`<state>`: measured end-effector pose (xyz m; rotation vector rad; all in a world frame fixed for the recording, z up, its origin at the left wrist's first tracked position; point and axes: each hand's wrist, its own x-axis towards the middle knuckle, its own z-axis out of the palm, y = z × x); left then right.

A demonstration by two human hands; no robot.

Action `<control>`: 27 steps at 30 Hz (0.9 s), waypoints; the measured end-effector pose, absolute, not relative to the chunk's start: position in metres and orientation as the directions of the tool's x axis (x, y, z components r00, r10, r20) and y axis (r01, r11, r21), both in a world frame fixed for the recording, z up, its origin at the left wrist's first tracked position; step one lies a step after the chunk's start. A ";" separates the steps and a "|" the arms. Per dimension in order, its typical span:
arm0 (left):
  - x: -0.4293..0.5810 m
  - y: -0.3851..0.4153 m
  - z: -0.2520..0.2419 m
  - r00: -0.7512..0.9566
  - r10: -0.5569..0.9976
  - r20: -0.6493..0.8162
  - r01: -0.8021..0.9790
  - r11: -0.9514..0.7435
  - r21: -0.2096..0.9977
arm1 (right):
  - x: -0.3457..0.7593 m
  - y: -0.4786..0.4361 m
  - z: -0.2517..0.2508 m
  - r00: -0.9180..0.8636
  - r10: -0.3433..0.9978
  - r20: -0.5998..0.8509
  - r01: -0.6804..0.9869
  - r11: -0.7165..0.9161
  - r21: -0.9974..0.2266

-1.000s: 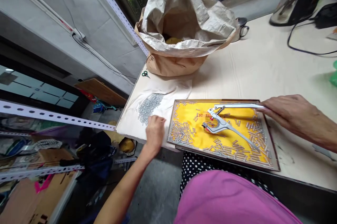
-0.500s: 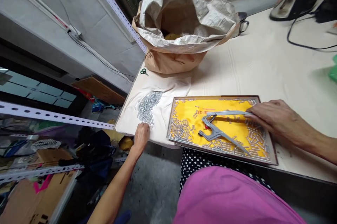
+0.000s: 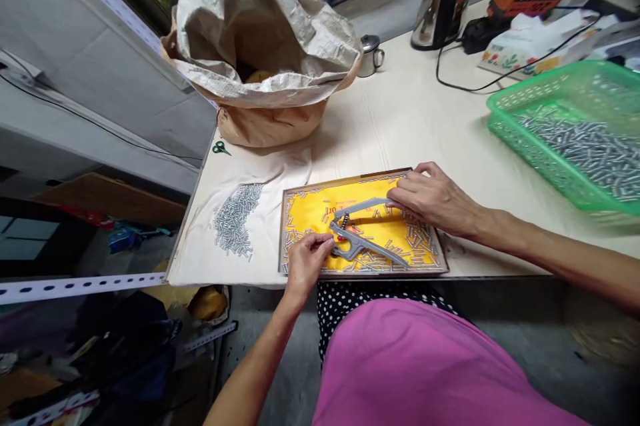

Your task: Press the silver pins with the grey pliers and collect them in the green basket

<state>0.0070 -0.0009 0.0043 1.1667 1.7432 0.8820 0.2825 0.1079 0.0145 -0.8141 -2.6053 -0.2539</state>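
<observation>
A pair of grey spring-loaded pliers [image 3: 357, 245] lies over a shallow tray [image 3: 440, 254] with a yellow lining. My right hand [image 3: 434, 201] grips the upper handle of the pliers, and the handles stand apart. My left hand [image 3: 306, 263] is closed in a pinch at the jaw end, over the tray's left part. Whatever sits between its fingertips is too small to make out. Small metal pins [image 3: 420, 243] lie scattered in the tray. Left of the tray, a pile of similar pins [image 3: 234, 221] rests on a white cloth [image 3: 200, 256].
Behind the pins stands a big open sack [image 3: 273, 123]. Green scissors [image 3: 221, 148] lie near the table's left edge. A green basket [image 3: 520, 139] of metal pins sits at right. Farther back are a metal cup [image 3: 369, 58], a kettle [image 3: 443, 3] and a cord [image 3: 467, 89].
My left hand has moved right, from the edge of the pin pile to the jaws of the pliers. My right hand still holds the handle. The view has turned right, showing the green basket.
</observation>
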 end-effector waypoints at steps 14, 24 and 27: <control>0.001 0.012 -0.002 -0.042 0.969 -0.243 0.750 0.191 0.633 | 0.273 0.120 0.010 -0.741 0.452 0.497 0.556 0.828 0.074; 0.001 0.008 -0.008 -0.064 0.951 -0.302 0.688 0.261 0.677 | 0.261 0.077 0.007 -0.714 0.625 0.317 0.660 0.752 0.004; -0.001 0.007 -0.010 -0.047 0.956 -0.290 0.707 0.237 0.666 | 0.259 0.061 0.001 -0.704 0.657 0.269 0.677 0.736 -0.025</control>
